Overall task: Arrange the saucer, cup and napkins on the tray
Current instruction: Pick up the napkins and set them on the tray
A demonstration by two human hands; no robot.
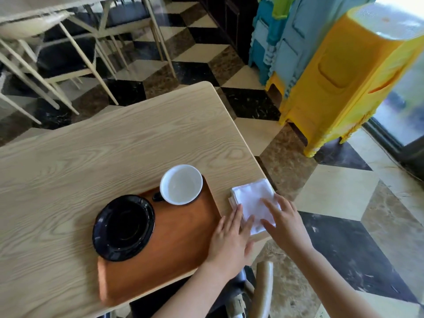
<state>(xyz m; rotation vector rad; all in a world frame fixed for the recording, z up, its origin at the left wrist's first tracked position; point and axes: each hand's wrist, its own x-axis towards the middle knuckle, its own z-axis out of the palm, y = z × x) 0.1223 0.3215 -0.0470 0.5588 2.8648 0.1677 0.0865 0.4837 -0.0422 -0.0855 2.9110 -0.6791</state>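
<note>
A brown wooden tray lies on the light wood table. A black saucer rests on the tray's left part, overhanging its left edge. A cup, white inside with a black handle, stands at the tray's far right corner. A stack of white napkins lies on the table just right of the tray, near the table's right edge. My left hand lies flat with fingers spread, its fingertips on the napkins' near left edge. My right hand rests open on the napkins' near right part.
The table ends close to the right of the napkins. Yellow and blue stacked plastic stools stand on the checkered floor to the right. White chairs stand beyond the table. A chair back sits below my arms.
</note>
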